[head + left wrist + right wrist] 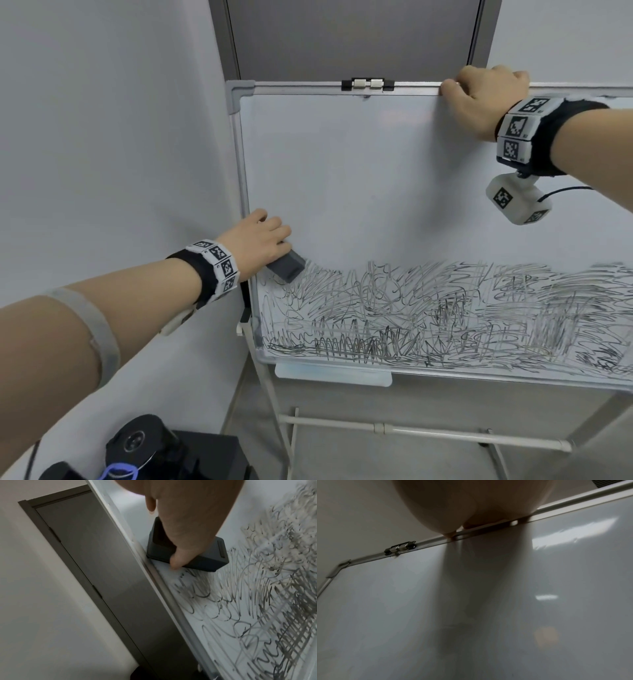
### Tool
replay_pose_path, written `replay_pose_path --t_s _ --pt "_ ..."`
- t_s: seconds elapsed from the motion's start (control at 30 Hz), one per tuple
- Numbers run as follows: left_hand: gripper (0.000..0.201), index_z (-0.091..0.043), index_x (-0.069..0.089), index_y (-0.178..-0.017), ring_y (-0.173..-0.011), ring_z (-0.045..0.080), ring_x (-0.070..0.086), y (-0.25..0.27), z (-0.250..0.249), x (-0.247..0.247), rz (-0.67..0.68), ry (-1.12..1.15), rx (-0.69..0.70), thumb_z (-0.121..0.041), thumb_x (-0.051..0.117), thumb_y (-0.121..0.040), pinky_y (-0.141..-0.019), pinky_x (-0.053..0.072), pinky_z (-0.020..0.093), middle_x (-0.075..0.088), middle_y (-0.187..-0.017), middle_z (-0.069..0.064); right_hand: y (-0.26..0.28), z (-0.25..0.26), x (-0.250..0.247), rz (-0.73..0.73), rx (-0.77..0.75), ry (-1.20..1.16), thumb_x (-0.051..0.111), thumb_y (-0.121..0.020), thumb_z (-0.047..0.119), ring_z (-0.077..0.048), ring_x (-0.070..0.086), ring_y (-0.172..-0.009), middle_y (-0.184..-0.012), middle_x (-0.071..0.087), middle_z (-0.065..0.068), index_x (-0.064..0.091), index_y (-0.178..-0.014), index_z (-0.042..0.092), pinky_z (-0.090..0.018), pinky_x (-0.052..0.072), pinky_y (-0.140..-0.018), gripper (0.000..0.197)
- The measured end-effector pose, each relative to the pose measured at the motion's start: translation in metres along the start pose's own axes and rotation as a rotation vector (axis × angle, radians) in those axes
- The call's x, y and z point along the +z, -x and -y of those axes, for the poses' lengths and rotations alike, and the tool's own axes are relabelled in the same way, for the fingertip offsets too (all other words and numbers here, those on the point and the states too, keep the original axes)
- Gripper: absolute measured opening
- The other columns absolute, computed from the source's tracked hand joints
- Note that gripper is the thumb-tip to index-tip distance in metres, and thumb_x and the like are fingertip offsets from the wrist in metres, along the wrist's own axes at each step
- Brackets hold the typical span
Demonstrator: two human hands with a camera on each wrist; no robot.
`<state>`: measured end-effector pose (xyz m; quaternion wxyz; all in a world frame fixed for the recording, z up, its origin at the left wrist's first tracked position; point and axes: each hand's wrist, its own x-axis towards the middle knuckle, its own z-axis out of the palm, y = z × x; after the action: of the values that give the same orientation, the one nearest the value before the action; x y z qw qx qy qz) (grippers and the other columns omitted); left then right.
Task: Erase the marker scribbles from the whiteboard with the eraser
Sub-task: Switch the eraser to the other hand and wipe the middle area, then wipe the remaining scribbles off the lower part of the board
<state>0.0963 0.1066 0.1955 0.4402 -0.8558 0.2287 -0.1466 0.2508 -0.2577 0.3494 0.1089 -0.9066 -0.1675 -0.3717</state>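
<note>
Left hand, at centre left, grips the dark grey block eraser, hiding its upper end; right hand, upper right, curls over the top rail of the white aluminium-framed whiteboard. Black marker scribbles fill the lower band, cut off at right.

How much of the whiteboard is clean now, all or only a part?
Only a part. The whiteboard is clean in its upper area; marker scribbles cover the lower band. The left hand presses the eraser at their top left edge.
</note>
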Motion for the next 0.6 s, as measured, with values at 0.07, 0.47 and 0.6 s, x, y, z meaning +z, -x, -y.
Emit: replay_pose_path --t_s 0.07,0.47,0.6 --pt "0.038 -0.020 0.060 -0.097 -0.085 0.024 0.051 -0.004 -0.004 -0.005 0.000 0.066 -0.050 -0.018 0.075 -0.062 -0.081 0.038 0.040 0.056 -0.094 0.001 0.001 0.001 -0.003 0.011 0.017 0.030 0.023 -0.093 0.048 -0.032 0.045 -0.086 -0.080 0.055 -0.012 0.051 -0.087 0.011 -0.046 0.031 -0.092 0.046" --pt "0.047 -0.015 0.053 -0.103 -0.084 0.024 0.056 0.005 -0.038 -0.009 -0.042 0.551 -0.371 -0.051 0.070 -0.078 -0.077 0.039 0.037 0.053 -0.095 0.003 0.074 0.114 0.016 -0.152 -0.730 -0.181 0.060 -0.079 0.023 -0.035 0.053 -0.095 -0.105 0.058 -0.011 0.059 -0.104 0.011 -0.041 0.040 -0.076 0.027" --pt "0.042 -0.014 0.060 -0.098 -0.083 0.026 0.055 0.012 -0.039 -0.008 -0.083 0.579 -0.383 -0.048 0.068 -0.074 -0.075 0.041 0.038 0.055 -0.089 0.004 0.121 0.172 0.051 0.212 -1.000 -0.164 0.072 -0.072 0.037 -0.027 0.054 -0.092 -0.100 0.060 -0.003 0.061 -0.095 0.017 -0.036 0.039 -0.071 0.032"
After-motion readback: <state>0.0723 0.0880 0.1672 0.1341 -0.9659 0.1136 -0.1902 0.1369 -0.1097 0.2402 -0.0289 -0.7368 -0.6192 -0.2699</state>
